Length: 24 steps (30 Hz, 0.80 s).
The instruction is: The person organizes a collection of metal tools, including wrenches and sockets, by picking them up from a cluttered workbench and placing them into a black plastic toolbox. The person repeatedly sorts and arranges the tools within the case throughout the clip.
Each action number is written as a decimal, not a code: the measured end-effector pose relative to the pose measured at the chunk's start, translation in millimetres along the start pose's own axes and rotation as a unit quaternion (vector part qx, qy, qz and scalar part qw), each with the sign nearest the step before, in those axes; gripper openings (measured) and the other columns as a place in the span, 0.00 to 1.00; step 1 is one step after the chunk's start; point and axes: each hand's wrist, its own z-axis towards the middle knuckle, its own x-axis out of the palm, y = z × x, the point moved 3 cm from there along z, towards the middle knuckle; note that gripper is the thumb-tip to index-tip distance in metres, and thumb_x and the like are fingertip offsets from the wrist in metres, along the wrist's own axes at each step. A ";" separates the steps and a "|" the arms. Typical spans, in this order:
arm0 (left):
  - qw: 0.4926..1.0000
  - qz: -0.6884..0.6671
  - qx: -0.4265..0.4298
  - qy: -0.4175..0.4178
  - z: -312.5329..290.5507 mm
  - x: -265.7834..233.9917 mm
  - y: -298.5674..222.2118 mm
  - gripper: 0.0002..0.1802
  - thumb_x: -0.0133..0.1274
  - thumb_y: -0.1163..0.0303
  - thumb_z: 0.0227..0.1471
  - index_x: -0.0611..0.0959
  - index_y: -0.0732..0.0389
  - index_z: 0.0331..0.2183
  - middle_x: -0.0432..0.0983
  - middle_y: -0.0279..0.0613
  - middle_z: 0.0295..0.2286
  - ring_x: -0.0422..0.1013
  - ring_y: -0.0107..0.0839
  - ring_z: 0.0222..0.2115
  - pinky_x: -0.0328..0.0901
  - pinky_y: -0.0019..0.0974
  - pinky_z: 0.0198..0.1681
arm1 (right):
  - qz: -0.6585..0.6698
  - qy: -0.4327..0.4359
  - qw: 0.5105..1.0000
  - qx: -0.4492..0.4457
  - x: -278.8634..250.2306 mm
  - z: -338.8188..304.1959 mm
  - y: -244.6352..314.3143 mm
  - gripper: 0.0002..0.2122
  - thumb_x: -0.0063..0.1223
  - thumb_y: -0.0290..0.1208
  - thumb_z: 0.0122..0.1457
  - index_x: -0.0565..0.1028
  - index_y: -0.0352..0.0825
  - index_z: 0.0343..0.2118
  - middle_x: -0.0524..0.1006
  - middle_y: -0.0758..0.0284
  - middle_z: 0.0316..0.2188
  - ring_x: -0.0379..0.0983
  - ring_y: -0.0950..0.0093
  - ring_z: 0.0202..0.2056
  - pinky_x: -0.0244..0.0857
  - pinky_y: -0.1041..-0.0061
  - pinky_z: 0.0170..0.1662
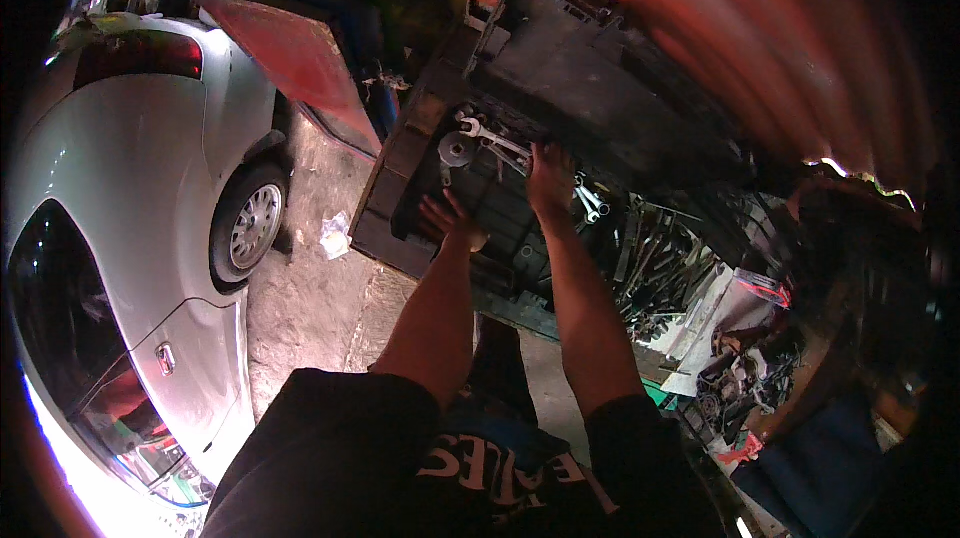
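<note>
A black toolbox lies before me with its lid (600,83) tipped back; its tray (510,256) faces up. My right hand (551,181) is closed round several silver wrenches (497,142). Their open-ended heads stick out on both sides of the fist. Over the near left part of the tray, my left hand (455,223) has its fingers spread and grips nothing. I cannot tell whether it touches the tray. Beyond it sits a round metal tool with a short handle (457,149). What lies under my right hand is hidden.
Right of the toolbox, many loose tools (660,263) lie heaped, with metal parts (745,378) nearer me. A silver car (150,198) stands at the left. A red panel (290,53) leans beyond it, and a corrugated red sheet (760,18) rises behind the lid.
</note>
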 end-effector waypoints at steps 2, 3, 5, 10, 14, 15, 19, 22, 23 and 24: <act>0.999 -0.014 0.012 0.032 -1.3 -6.4 -1.4 0.79 0.65 0.41 0.35 0.15 0.59 0.56 0.01 0.64 0.54 0.05 0.59 0.58 0.20 0.65 0.59 | -0.011 0.037 0.999 0.010 3.6 -0.8 -1.3 0.14 0.50 0.33 0.55 0.71 0.39 0.44 0.69 0.60 0.39 0.67 0.60 0.42 0.63 0.61 0.44; 0.998 -0.022 0.019 0.047 -3.4 -8.9 -1.3 0.79 0.65 0.42 0.35 0.16 0.59 0.56 0.01 0.64 0.54 0.05 0.60 0.58 0.20 0.65 0.59 | -0.016 0.055 0.998 0.015 4.9 -1.8 -1.5 0.14 0.50 0.33 0.54 0.71 0.40 0.44 0.69 0.60 0.39 0.67 0.60 0.42 0.63 0.61 0.44; 0.999 -0.026 0.022 0.037 -5.8 -10.0 -3.2 0.79 0.65 0.42 0.35 0.16 0.59 0.56 0.01 0.64 0.55 0.05 0.60 0.58 0.21 0.65 0.59 | -0.018 0.071 0.997 0.026 6.1 -2.7 -4.5 0.14 0.48 0.33 0.55 0.70 0.40 0.45 0.69 0.61 0.40 0.66 0.60 0.44 0.63 0.60 0.47; 0.998 -0.044 0.041 0.004 -4.9 -5.0 -3.8 0.79 0.66 0.44 0.34 0.17 0.59 0.57 0.03 0.64 0.55 0.07 0.61 0.58 0.22 0.66 0.60 | -0.006 0.082 0.996 0.036 8.1 -11.6 -20.5 0.17 0.48 0.33 0.55 0.68 0.40 0.49 0.68 0.60 0.43 0.65 0.58 0.47 0.61 0.58 0.50; 0.997 -0.061 0.051 -0.015 -3.7 -1.7 -3.0 0.77 0.66 0.48 0.35 0.19 0.57 0.58 0.05 0.64 0.56 0.09 0.60 0.59 0.24 0.65 0.60 | 0.009 0.074 0.997 0.032 -0.9 -23.9 -27.7 0.20 0.51 0.31 0.53 0.67 0.40 0.51 0.67 0.57 0.46 0.64 0.56 0.48 0.61 0.58 0.50; 0.997 -0.057 0.050 -0.015 -2.6 -1.4 -3.3 0.77 0.66 0.49 0.34 0.20 0.57 0.58 0.05 0.64 0.57 0.10 0.61 0.60 0.25 0.64 0.60 | 0.015 0.064 0.997 0.035 -7.4 -28.6 -27.3 0.22 0.52 0.30 0.52 0.67 0.40 0.52 0.67 0.56 0.47 0.64 0.56 0.48 0.62 0.58 0.50; 0.926 0.015 0.022 -0.376 27.4 36.4 2.4 0.73 0.67 0.54 0.35 0.26 0.58 0.61 0.16 0.64 0.60 0.18 0.62 0.61 0.33 0.63 0.61 | 0.095 0.034 0.995 0.026 -46.2 -62.5 -21.7 0.26 0.53 0.30 0.50 0.63 0.38 0.55 0.65 0.52 0.49 0.61 0.53 0.52 0.59 0.56 0.54; 0.945 -0.034 0.072 -0.316 6.8 22.2 -6.9 0.69 0.66 0.56 0.35 0.31 0.58 0.62 0.22 0.63 0.61 0.21 0.63 0.62 0.37 0.63 0.61 | 0.096 0.079 0.989 0.075 -44.3 -127.6 -47.3 0.27 0.53 0.29 0.49 0.62 0.37 0.55 0.63 0.50 0.51 0.60 0.52 0.53 0.58 0.55 0.55; 0.898 -0.017 0.064 -0.436 20.9 31.3 -1.1 0.69 0.66 0.55 0.35 0.32 0.58 0.62 0.22 0.64 0.61 0.21 0.62 0.62 0.37 0.63 0.61 | 0.080 0.099 0.989 0.080 -49.5 -143.8 -46.9 0.27 0.53 0.28 0.49 0.62 0.36 0.55 0.63 0.50 0.52 0.60 0.51 0.53 0.58 0.55 0.55; 0.860 -0.021 0.077 -0.504 28.3 35.6 1.5 0.69 0.66 0.55 0.36 0.32 0.59 0.62 0.22 0.64 0.61 0.21 0.62 0.62 0.37 0.63 0.61 | 0.064 0.119 0.987 0.091 -51.8 -160.9 -50.5 0.28 0.52 0.28 0.49 0.62 0.36 0.56 0.62 0.49 0.52 0.60 0.51 0.53 0.57 0.54 0.55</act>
